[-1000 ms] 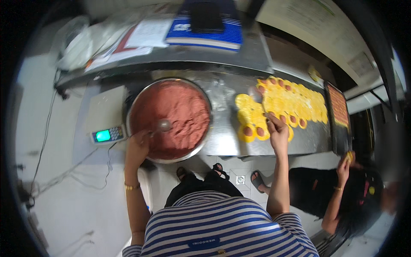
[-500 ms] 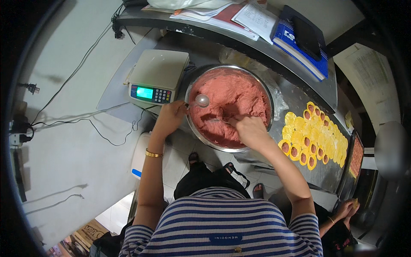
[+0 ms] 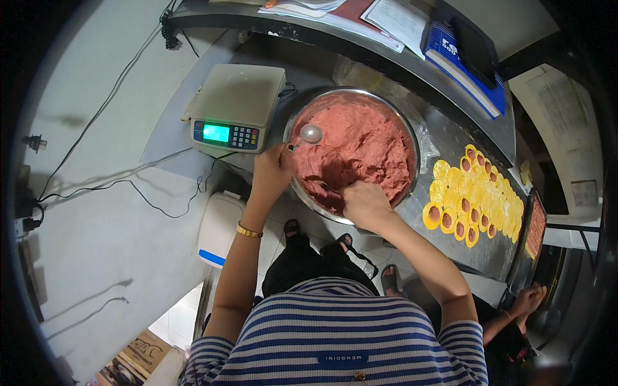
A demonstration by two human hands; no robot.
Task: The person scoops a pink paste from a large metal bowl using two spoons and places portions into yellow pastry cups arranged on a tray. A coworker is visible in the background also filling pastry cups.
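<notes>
A large steel bowl [image 3: 417,154] is filled with pink minced meat [image 3: 364,125], hollowed near its lower middle. At the bowl's left rim, my left hand [image 3: 273,170] grips a small round metal scoop [image 3: 311,134] by its handle. The scoop's rounded cup hangs over the meat. My right hand [image 3: 365,204] is closed at the near side of the bowl, around the handle of a spoon [image 3: 328,186]. The spoon's head reaches into the meat at the lower left and is partly hidden.
Left of the bowl stands a digital scale [image 3: 238,106] with a lit display. Yellow round wrappers [image 3: 479,199], several topped with meat, lie on the steel table to the right, beside a tray [image 3: 534,228]. A shelf with papers and a blue book [image 3: 463,71] runs behind. Another person's hands [image 3: 529,300] appear lower right.
My right hand and its spoon have shifted left and toward me within the bowl. My left hand still holds the scoop over the meat. The whole view has shifted slightly.
</notes>
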